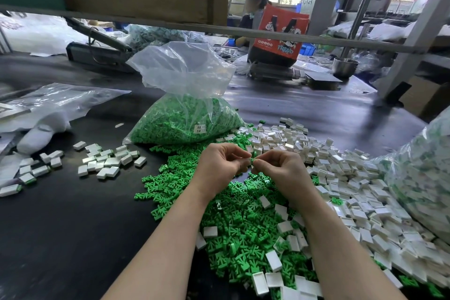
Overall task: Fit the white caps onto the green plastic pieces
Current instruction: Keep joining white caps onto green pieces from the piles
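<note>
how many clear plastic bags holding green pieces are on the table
2: one bag of green pieces stands behind the hands, another mixed bag at the right edge. More farther back may be hidden.

The red bag (280, 31) reads "TREAD"; the green pieces bag's label (200, 128) is illegible.

A dark table (73, 226) carries green pieces (243, 231) beneath the fingers (243, 154), white caps (353, 190) right of them.

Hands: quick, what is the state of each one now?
Left hand: fingers curled, pinching the green piece together with the right.
Right hand: fingers curled, pinching the same piece; a cap cannot be told.
</note>
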A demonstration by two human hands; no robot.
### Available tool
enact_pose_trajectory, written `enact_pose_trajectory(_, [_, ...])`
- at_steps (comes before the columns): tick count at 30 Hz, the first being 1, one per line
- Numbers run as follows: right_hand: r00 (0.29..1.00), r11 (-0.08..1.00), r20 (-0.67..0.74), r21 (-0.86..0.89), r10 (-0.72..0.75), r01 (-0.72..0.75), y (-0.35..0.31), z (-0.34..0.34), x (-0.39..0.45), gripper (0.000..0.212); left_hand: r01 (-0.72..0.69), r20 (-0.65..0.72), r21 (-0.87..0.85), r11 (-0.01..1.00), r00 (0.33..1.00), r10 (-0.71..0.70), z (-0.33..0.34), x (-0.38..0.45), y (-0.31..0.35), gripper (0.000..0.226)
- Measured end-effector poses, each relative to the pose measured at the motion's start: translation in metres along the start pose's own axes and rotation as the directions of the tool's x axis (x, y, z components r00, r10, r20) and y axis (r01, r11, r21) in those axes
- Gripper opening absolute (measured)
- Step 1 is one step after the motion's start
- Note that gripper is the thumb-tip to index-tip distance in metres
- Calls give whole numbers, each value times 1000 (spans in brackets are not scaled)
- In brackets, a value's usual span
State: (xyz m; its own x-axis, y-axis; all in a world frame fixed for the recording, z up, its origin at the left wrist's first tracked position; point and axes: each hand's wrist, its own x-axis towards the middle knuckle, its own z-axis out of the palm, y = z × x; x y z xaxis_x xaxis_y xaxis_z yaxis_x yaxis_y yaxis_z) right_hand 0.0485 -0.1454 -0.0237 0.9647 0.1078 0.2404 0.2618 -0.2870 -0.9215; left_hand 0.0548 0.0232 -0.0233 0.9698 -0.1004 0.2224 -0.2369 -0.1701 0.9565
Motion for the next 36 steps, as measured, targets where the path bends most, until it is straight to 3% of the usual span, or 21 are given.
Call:
enact_pose_trajectory(5, [999, 989, 32, -147, 17, -12, 0, 0, -2, 6, -3, 36, 9, 1000, 999, 3, -1, -2, -9, 15])
enact_pose_trajectory(16, [997, 969, 71, -249, 23, -5, 0, -2, -4, 7, -38, 88, 128, 991, 996, 27, -2, -3, -11, 13])
enact_pose_trajectory(36, [997, 955, 74, -296, 21, 2, -1, -3, -5, 8, -66, 97, 242, 968, 994, 43, -2, -4, -13, 16])
